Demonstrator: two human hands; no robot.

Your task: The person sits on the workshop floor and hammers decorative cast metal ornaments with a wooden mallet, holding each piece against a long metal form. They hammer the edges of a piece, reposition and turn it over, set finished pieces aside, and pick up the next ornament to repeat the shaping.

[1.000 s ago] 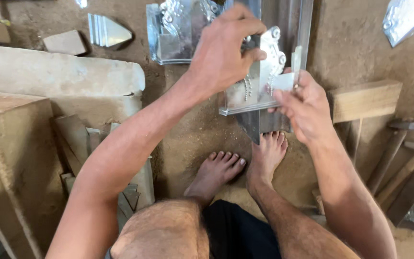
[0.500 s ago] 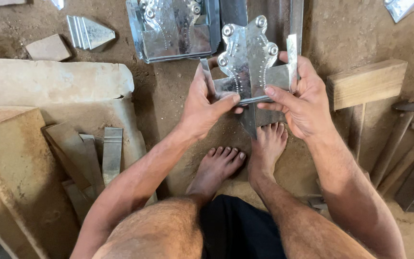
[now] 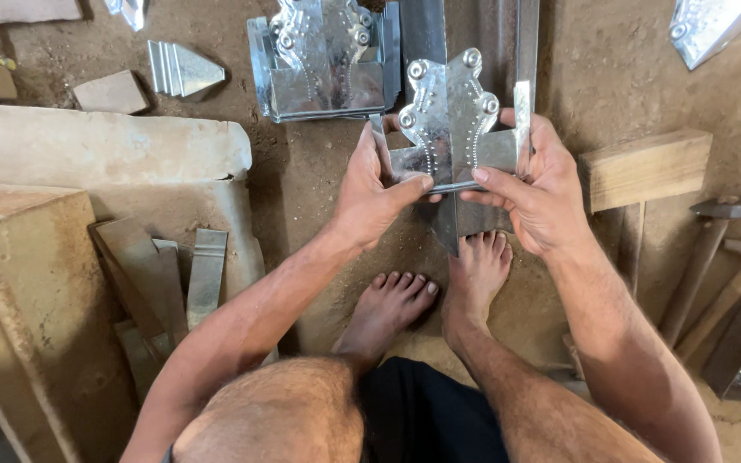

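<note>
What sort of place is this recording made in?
Probably a small sheet-metal workshop with a dirt floor. Both hands, left hand and right hand, hold an embossed metal piece; a similar finished piece and hammers lie around.

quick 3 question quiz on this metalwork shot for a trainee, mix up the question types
1. True or false: both hands grip the shiny embossed sheet-metal piece with scalloped top.
2. Multiple choice: the wooden-handled hammers lie A) on the person's right, B) on the person's left, C) between the bare feet.
3. Fill in: a second, similar embossed metal piece lies on the ____ ground beyond the hands.

Key
1. True: the left hand holds its left edge and the right hand its right edge.
2. A
3. Dirt
</note>
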